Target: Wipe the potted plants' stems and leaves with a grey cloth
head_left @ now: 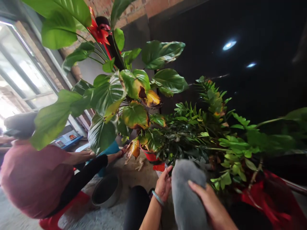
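Lower centre: soft grey cloth [187,198] held in 2 hands. Left hand [164,186] pinches its upper edge; right hand [210,202] clasps its side, probably steadying it by the dark-green fern-leaved potted plant [192,137].

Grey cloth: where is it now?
Head view, bottom centre: grey cloth between left hand and right hand, below the green plant, right of the metal bowl.

grey cloth [187,198], cut off below; red pot [150,156], partly hidden
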`<state>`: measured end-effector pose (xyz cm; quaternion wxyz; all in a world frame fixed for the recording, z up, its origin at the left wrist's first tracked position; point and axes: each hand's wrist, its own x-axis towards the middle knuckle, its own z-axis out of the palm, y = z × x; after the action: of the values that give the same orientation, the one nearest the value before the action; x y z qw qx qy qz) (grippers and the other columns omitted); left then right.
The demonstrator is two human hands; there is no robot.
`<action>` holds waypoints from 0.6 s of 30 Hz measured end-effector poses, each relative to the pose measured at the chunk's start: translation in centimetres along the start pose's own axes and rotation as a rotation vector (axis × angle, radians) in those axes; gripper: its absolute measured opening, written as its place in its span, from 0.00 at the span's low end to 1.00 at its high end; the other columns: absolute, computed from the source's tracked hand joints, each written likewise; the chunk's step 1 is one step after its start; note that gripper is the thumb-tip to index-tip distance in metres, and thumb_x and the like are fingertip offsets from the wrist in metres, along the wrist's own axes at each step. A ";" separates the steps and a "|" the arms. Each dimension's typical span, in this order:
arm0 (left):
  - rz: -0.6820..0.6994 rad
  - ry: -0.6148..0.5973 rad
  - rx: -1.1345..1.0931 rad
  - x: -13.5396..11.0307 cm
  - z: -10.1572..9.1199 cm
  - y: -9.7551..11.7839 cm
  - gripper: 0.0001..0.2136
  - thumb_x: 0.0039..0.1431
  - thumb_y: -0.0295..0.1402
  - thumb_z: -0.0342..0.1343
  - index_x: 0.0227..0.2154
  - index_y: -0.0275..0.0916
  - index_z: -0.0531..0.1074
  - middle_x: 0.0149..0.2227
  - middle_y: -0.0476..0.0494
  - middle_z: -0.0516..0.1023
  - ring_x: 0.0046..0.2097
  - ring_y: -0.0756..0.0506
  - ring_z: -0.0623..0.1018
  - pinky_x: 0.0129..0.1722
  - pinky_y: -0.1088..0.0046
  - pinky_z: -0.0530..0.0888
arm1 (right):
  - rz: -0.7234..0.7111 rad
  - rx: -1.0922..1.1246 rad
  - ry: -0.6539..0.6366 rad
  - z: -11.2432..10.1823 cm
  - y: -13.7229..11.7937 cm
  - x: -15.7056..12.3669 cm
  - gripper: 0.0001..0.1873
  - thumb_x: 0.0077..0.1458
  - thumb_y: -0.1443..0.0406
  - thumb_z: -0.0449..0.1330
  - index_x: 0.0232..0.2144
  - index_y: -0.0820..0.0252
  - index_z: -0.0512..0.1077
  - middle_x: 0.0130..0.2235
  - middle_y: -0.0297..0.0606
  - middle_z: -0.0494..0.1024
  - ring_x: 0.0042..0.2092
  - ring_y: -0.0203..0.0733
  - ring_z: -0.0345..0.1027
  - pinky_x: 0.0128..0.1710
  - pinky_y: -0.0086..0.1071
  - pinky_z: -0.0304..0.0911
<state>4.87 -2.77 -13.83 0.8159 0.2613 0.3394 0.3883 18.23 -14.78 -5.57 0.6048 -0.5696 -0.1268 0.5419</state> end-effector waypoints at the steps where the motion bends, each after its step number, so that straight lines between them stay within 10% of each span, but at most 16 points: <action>1: -0.001 0.012 0.015 -0.1 0.0 0.0 0.22 0.51 0.44 0.62 0.47 0.37 0.77 0.49 0.37 0.79 0.42 0.41 0.78 0.43 0.65 0.73 | -0.095 0.012 0.052 -0.1 -1.7 0.3 0.26 0.31 0.53 0.72 0.34 0.62 0.77 0.32 0.44 0.84 0.38 0.56 0.78 0.37 0.41 0.72; 6: -0.017 0.089 0.109 -0.7 1.4 -0.1 0.22 0.52 0.43 0.61 0.47 0.36 0.76 0.53 0.37 0.74 0.36 0.46 0.76 0.32 0.70 0.72 | -0.334 0.237 0.238 0.7 -7.7 4.2 0.22 0.29 0.60 0.70 0.32 0.60 0.76 0.31 0.40 0.83 0.39 0.53 0.77 0.37 0.39 0.71; 14: 0.164 0.518 0.236 -0.7 -0.9 2.8 0.13 0.49 0.38 0.62 0.37 0.38 0.78 0.48 0.38 0.76 0.40 0.45 0.75 0.34 0.73 0.69 | 0.200 0.001 -0.017 -2.1 5.8 2.3 0.22 0.31 0.51 0.69 0.28 0.56 0.77 0.34 0.43 0.83 0.46 0.59 0.75 0.43 0.42 0.70; 18: 0.353 0.558 0.376 0.7 0.0 6.8 0.12 0.48 0.39 0.60 0.35 0.39 0.79 0.46 0.40 0.78 0.49 0.40 0.73 0.40 0.69 0.69 | 0.149 -0.192 -0.066 -3.3 5.0 1.0 0.29 0.31 0.48 0.70 0.34 0.60 0.79 0.40 0.44 0.83 0.49 0.59 0.73 0.46 0.41 0.67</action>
<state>2.08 1.67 -9.42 0.5504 0.3449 0.5637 0.5102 18.55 -16.98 -11.23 0.5012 -0.6146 -0.1550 0.5892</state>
